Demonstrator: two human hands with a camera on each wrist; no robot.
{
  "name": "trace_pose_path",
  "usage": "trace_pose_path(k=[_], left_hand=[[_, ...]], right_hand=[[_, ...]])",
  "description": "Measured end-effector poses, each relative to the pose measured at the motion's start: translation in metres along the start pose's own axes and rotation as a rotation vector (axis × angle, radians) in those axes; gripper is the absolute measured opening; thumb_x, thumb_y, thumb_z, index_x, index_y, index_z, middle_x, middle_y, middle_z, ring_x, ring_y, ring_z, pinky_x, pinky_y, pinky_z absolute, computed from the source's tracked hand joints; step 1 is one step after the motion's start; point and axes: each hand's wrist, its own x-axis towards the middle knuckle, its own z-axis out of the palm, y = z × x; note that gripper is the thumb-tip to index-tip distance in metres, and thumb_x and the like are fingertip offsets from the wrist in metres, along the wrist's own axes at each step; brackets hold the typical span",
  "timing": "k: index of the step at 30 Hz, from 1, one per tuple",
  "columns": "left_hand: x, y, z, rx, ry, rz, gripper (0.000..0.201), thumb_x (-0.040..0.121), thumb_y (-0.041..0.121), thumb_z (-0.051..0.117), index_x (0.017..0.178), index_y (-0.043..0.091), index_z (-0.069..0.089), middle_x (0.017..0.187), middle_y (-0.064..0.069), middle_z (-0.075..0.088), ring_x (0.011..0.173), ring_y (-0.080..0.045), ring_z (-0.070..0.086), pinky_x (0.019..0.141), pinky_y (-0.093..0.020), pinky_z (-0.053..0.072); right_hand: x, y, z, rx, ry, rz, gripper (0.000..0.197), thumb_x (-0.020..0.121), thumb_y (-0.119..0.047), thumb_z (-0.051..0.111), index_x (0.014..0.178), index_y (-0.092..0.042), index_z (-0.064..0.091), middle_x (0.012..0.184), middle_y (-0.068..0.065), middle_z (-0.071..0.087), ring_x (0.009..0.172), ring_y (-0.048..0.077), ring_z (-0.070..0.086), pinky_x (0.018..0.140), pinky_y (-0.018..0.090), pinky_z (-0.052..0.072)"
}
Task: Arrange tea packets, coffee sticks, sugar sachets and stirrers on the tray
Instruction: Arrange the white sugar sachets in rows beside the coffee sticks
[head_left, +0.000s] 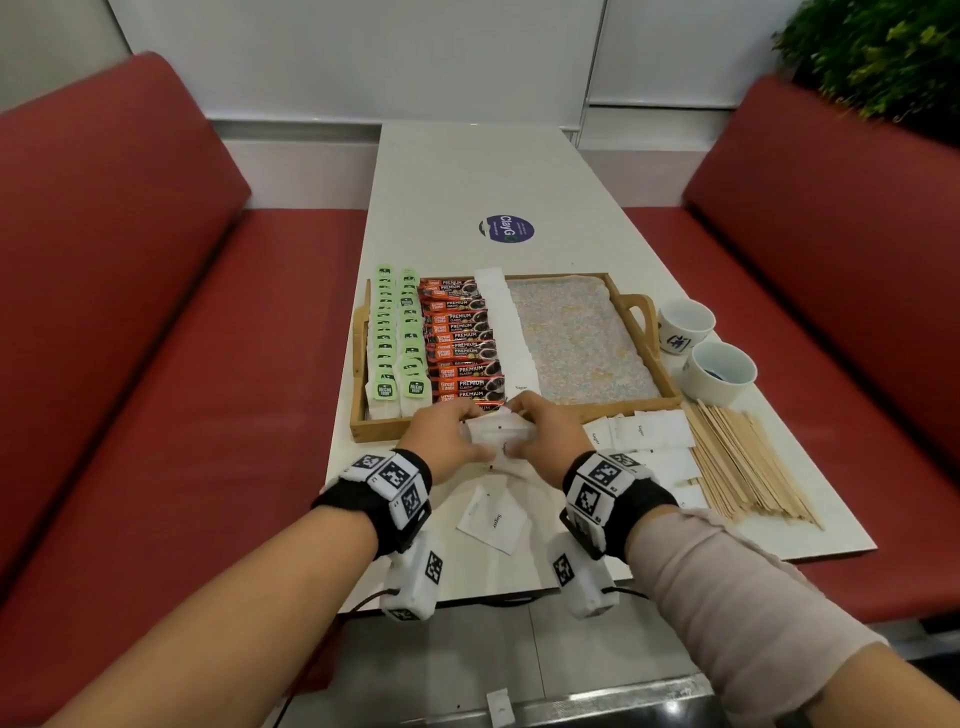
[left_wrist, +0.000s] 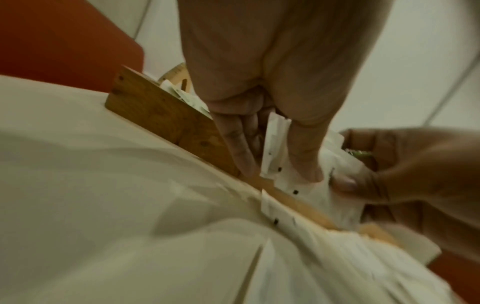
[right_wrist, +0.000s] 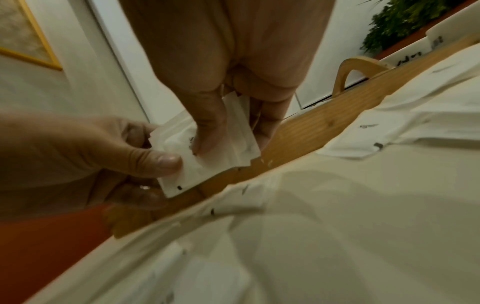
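Both hands hold a small stack of white sugar sachets (head_left: 501, 434) just over the near rim of the wooden tray (head_left: 623, 409). My left hand (head_left: 457, 431) pinches its left end and my right hand (head_left: 543, 431) its right end. The left wrist view shows the sachets (left_wrist: 275, 148) between thumb and fingers. In the right wrist view the stack (right_wrist: 233, 160) is fanned. The tray carries two columns of green tea packets (head_left: 397, 338), a column of red coffee sticks (head_left: 460, 343) and a column of sugar sachets (head_left: 511, 332). Wooden stirrers (head_left: 743, 462) lie piled on the table at the right.
Loose sugar sachets (head_left: 644, 434) lie between the tray and the stirrers, and one more sachet (head_left: 493, 519) lies near the table's front edge. Two white cups (head_left: 722, 371) stand right of the tray. The tray's right half shows bare patterned floor. Red benches flank the table.
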Motion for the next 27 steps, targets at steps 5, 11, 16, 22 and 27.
trace_pose_path(k=[5,11,16,22,27], left_hand=[[0.007,0.011,-0.019,-0.189,-0.114,-0.016,0.032,0.072,0.017,0.081,0.095,0.020,0.060,0.093,-0.002,0.067,0.078,-0.017,0.065,0.070,-0.033,0.059],[0.010,0.014,-0.027,-0.486,-0.259,-0.091,0.056,0.079,0.007,0.074,0.126,0.019,0.045,0.120,-0.009,0.058,0.100,-0.027,0.066,0.075,-0.045,0.059],[0.011,0.011,-0.022,-0.687,-0.360,-0.102,0.040,0.086,0.002,0.064,0.117,0.025,0.052,0.121,-0.019,0.060,0.103,-0.037,0.065,0.078,-0.052,0.057],[0.021,0.008,-0.029,-0.833,-0.222,-0.085,0.030,0.088,0.001,0.061,0.113,0.015,0.058,0.099,-0.008,0.068,0.082,-0.022,0.068,0.066,-0.037,0.059],[0.029,0.006,-0.035,-0.915,-0.114,-0.044,0.035,0.089,0.002,0.060,0.122,0.010,0.057,0.103,-0.007,0.069,0.086,-0.018,0.068,0.069,-0.031,0.058]], right_hand=[[0.006,-0.012,-0.021,0.167,0.072,-0.059,0.042,0.071,0.003,0.074,0.100,-0.021,0.054,0.080,-0.006,0.056,0.072,0.009,0.056,0.058,0.012,0.045],[0.019,-0.029,-0.032,0.181,0.022,-0.120,0.047,0.067,0.005,0.077,0.087,-0.031,0.053,0.081,0.005,0.064,0.075,0.021,0.063,0.072,0.035,0.055],[0.028,-0.039,-0.033,0.157,-0.008,-0.135,0.043,0.069,0.006,0.076,0.096,-0.021,0.057,0.084,0.003,0.065,0.078,0.017,0.061,0.067,0.024,0.053],[0.037,-0.044,-0.026,0.209,0.223,-0.087,0.042,0.075,-0.014,0.077,0.108,-0.018,0.052,0.086,-0.009,0.052,0.070,0.007,0.052,0.059,0.016,0.042],[0.038,-0.042,-0.012,0.234,0.354,-0.029,0.025,0.087,-0.031,0.065,0.098,-0.016,0.048,0.083,-0.005,0.053,0.068,0.007,0.049,0.059,0.016,0.039]])
